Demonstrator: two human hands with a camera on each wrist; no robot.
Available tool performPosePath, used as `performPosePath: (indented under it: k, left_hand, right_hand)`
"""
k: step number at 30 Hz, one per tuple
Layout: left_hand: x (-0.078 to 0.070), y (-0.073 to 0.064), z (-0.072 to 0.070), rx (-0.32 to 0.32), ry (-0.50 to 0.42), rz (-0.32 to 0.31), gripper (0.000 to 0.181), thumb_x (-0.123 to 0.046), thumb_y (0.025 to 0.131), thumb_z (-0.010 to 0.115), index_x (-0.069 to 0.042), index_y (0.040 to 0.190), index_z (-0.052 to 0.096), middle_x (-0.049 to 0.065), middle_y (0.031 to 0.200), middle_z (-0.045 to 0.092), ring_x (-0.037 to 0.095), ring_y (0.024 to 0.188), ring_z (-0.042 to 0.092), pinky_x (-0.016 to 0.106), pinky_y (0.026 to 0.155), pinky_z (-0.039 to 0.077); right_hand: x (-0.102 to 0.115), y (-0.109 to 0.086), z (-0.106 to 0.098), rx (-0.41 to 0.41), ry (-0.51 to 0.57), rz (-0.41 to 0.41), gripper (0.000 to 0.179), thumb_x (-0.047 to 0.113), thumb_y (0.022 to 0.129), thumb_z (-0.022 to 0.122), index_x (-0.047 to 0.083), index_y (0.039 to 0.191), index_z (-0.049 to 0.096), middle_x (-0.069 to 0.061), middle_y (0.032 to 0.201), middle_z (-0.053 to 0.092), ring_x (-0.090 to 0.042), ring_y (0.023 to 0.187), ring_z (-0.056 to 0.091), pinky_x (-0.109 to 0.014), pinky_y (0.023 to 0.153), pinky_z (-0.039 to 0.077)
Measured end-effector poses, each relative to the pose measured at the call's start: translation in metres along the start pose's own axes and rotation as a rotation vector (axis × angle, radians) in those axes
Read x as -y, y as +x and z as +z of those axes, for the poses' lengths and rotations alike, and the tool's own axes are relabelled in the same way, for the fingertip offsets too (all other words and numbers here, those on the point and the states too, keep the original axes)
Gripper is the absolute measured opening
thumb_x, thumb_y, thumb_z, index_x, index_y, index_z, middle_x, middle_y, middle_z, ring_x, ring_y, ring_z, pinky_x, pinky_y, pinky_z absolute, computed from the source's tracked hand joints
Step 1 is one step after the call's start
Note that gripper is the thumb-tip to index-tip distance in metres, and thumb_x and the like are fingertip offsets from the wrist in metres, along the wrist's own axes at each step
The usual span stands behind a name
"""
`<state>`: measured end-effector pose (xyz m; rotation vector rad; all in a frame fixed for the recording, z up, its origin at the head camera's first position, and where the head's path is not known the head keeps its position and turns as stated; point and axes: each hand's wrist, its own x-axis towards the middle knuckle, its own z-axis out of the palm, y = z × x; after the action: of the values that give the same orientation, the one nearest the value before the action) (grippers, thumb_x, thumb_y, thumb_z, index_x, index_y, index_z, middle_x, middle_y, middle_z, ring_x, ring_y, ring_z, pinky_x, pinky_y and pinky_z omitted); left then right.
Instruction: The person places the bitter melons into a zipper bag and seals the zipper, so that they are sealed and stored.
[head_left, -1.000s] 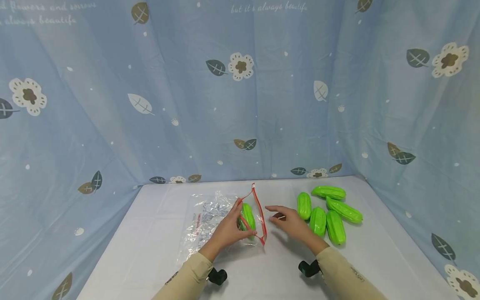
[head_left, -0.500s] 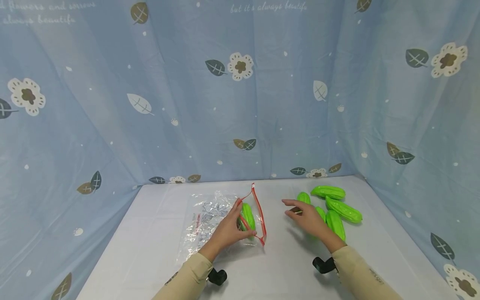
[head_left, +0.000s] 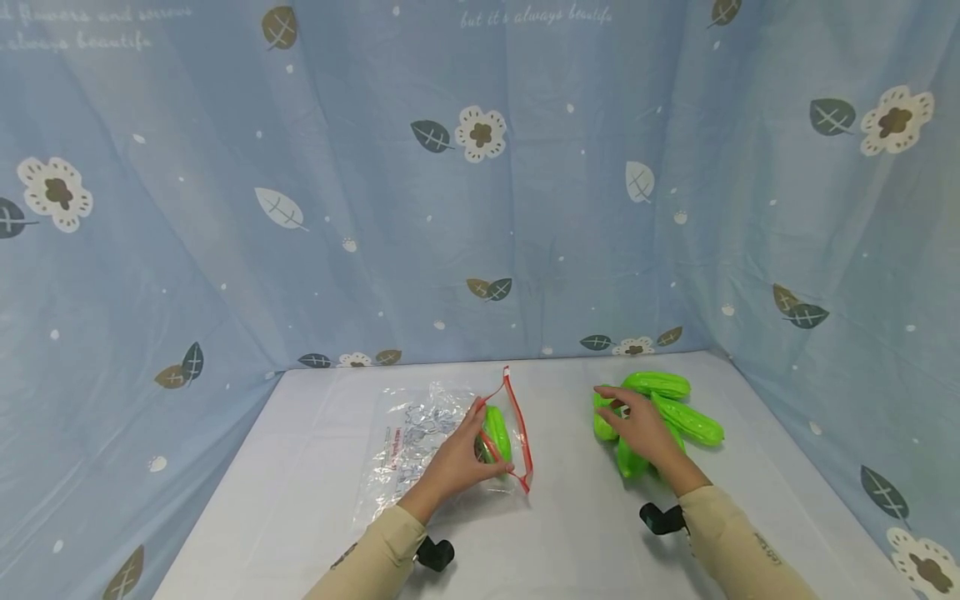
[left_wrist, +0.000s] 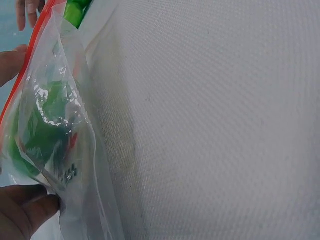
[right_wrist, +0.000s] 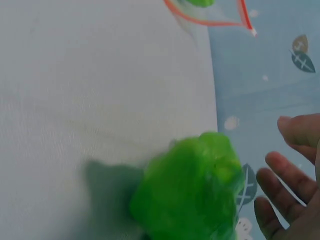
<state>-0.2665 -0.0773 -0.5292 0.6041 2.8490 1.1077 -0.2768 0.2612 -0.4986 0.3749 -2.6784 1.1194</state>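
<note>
A clear zip bag (head_left: 408,450) with a red zip edge lies on the table at the left, its mouth spread towards the right. My left hand (head_left: 457,457) holds the mouth; in the left wrist view its fingertips (left_wrist: 40,212) pinch the film. Inside the bag sits a bright green, glossy, gourd-like vegetable (head_left: 495,437). My right hand (head_left: 647,427) is over the left part of a group of similar vegetables (head_left: 690,421). Its fingers are parted and hold nothing; the right wrist view shows them beside a green vegetable (right_wrist: 190,195). Part of the group is hidden under that hand.
The white table (head_left: 300,467) carries the bag and the group of vegetables. A blue printed curtain (head_left: 360,192) stands behind it and along both sides. Black wrist mounts (head_left: 662,518) stick out beneath both forearms.
My right hand has moved right, away from the bag, and is now over the group of green vegetables. The left hand and the bag have stayed in place.
</note>
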Motion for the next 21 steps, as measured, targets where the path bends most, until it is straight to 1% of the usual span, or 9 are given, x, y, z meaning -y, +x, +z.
performPosePath:
  k: [3, 6, 12, 17, 19, 21]
  left_hand:
    - [0.0, -0.001, 0.0, 0.0, 0.0, 0.003, 0.114, -0.057, 0.077, 0.083, -0.007, 0.162, 0.025, 0.0, 0.171, 0.012, 0.033, 0.147, 0.035, 0.052, 0.111, 0.042]
    - [-0.001, -0.002, -0.001, 0.0, -0.006, 0.002, 0.113, -0.055, 0.077, 0.084, -0.008, 0.162, 0.025, -0.003, 0.17, 0.011, 0.033, 0.147, 0.034, 0.052, 0.111, 0.042]
    - [-0.003, -0.002, -0.002, 0.004, -0.015, -0.001, 0.113, -0.051, 0.078, 0.085, -0.008, 0.162, 0.025, -0.004, 0.17, 0.01, 0.032, 0.149, 0.033, 0.053, 0.112, 0.041]
    - [-0.003, -0.002, -0.002, 0.008, -0.013, -0.002, 0.113, -0.052, 0.078, 0.085, -0.008, 0.162, 0.024, -0.004, 0.17, 0.009, 0.031, 0.149, 0.032, 0.052, 0.113, 0.04]
    - [-0.002, -0.002, -0.002, 0.008, -0.013, 0.0, 0.113, -0.052, 0.078, 0.085, -0.008, 0.162, 0.024, -0.004, 0.17, 0.01, 0.031, 0.149, 0.032, 0.052, 0.112, 0.041]
    - [-0.002, -0.002, -0.002, 0.008, -0.013, 0.002, 0.113, -0.053, 0.077, 0.084, -0.008, 0.162, 0.024, -0.004, 0.17, 0.009, 0.031, 0.149, 0.032, 0.052, 0.112, 0.041]
  right_hand:
    - [-0.005, 0.001, -0.003, -0.009, -0.048, 0.032, 0.043, 0.012, 0.097, 0.07, 0.005, 0.138, 0.063, -0.021, 0.135, 0.061, -0.038, 0.11, 0.063, -0.056, 0.09, 0.052]
    - [-0.009, 0.002, -0.005, -0.003, -0.077, 0.077, 0.045, 0.017, 0.097, 0.07, 0.006, 0.14, 0.062, -0.024, 0.14, 0.057, -0.042, 0.114, 0.061, -0.058, 0.09, 0.052]
    - [-0.015, 0.004, -0.006, 0.043, -0.107, 0.172, 0.051, 0.025, 0.098, 0.07, 0.006, 0.144, 0.058, -0.025, 0.147, 0.052, -0.046, 0.122, 0.058, -0.06, 0.094, 0.051]
    - [-0.017, 0.005, -0.005, 0.084, -0.113, 0.254, 0.057, 0.035, 0.097, 0.07, 0.009, 0.146, 0.056, -0.027, 0.14, 0.057, -0.046, 0.122, 0.058, -0.06, 0.094, 0.051]
    - [-0.018, 0.005, -0.004, 0.098, -0.116, 0.267, 0.058, 0.038, 0.096, 0.07, 0.009, 0.145, 0.057, -0.028, 0.135, 0.061, -0.045, 0.121, 0.059, -0.059, 0.093, 0.051]
    - [-0.02, 0.006, -0.004, 0.112, -0.119, 0.27, 0.057, 0.039, 0.096, 0.071, 0.009, 0.143, 0.059, -0.027, 0.134, 0.061, -0.043, 0.119, 0.061, -0.058, 0.093, 0.052]
